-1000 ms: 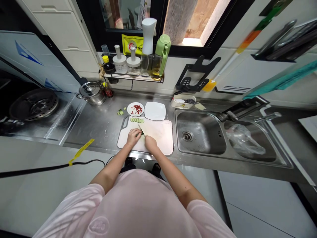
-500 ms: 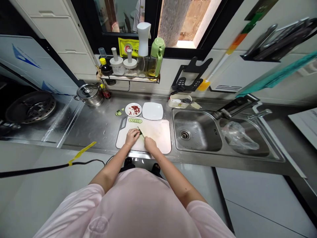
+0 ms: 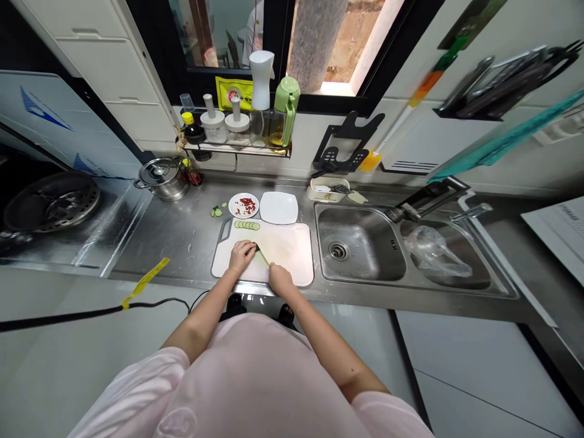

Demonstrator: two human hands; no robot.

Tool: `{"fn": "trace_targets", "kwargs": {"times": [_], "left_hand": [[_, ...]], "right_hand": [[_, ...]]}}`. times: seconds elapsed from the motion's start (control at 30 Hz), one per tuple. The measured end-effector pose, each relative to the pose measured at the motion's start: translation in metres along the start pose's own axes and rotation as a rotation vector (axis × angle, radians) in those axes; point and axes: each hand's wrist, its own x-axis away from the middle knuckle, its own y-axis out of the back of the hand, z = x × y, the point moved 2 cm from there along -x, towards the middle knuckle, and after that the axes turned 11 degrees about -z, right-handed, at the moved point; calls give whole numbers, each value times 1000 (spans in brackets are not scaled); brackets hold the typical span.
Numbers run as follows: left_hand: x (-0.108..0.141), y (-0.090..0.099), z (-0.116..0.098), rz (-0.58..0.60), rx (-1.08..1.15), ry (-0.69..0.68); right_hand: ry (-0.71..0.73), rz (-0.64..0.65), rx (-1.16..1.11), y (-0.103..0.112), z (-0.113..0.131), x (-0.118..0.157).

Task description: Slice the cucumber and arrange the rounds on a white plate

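On the white cutting board (image 3: pixel 294 243), the fingers of my left hand (image 3: pixel 241 257) are curled over a dark green piece of cucumber, mostly hidden beneath them. My right hand (image 3: pixel 280 280) grips a kitchen knife (image 3: pixel 263 256) by its handle. The blade slants up and left, its tip close to my left fingertips. A row of pale green cucumber slices (image 3: pixel 247 225) lies along the board's far left edge. Behind the board sit a small white plate (image 3: pixel 233 206) with chopped red pieces, which look like chili, and a bare white square plate (image 3: pixel 278 208).
Cucumber scraps (image 3: pixel 216 212) lie left of the small plate. A lidded steel pot (image 3: pixel 165 182) stands at the back left, near a wok (image 3: pixel 52 201). To the right is a double sink (image 3: pixel 365 243) with a plastic bag (image 3: pixel 435 252) inside. A seasoning rack (image 3: pixel 237 146) hangs above.
My right hand and the knife have shifted slightly toward me and to the right. The left hand keeps its hold on the cucumber. The whole view has tilted a little.
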Motion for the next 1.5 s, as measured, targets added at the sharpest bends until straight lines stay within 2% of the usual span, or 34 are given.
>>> {"fn": "trace_targets", "kwargs": {"times": [0.57,0.8,1.1,1.3,1.5], "left_hand": [[-1,2,-3,39,-16,41],[-5,5,-5,68,-27,45],[-6,9,-9,50,6,91],[-6,11,-13,12,-2,129],[-17,16,-16,-67,-18,237]], "right_hand": [[-23,25,15,-6,-6,11],[-22,31,24,2,-15,17],[-71,-139,194,22,-40,16],[-59,-256,276,35,-42,14],[-33,-347,224,42,-41,14]]}}
